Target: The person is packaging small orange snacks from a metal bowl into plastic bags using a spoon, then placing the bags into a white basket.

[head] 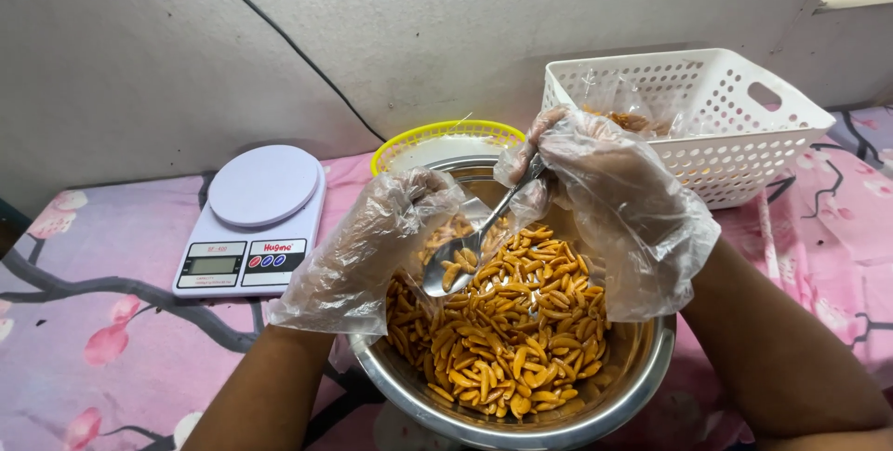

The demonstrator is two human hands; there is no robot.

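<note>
- While only the head view is on record, the steel bowl [642, 372] at bottom centre serves as the landmark for all places below.
- Behind and to the left of the bowl stands a white kitchen scale [253, 223] with a round platform; its front panel bears a small grey display, a red label and three coloured buttons.
- Directly behind the bowl, touching or nearly touching its far rim, sits a yellow mesh basket [423, 138].
- Behind and to the right of the bowl stands a white perforated plastic basket [716, 107]; clear bags [633, 118] of orange snack show inside it.
- Under the bowl lies a pink cloth [121, 321] with a blossom-and-branch print.
- Inside the bowl lie the orange snack pieces [512, 330]: long, narrow, glossy, heaped loose across the bottom.
- A metal spoon [465, 251] angles down over the bowl, its scoop holding a few pieces.
- Right hand [614, 205], in a loose clear plastic glove, pinches the spoon handle above the bowl's far side.
- Left hand [372, 246], gloved alike, hovers over the bowl's left rim beside the scoop, fingers curled; whether it grips anything cannot be told.
</note>
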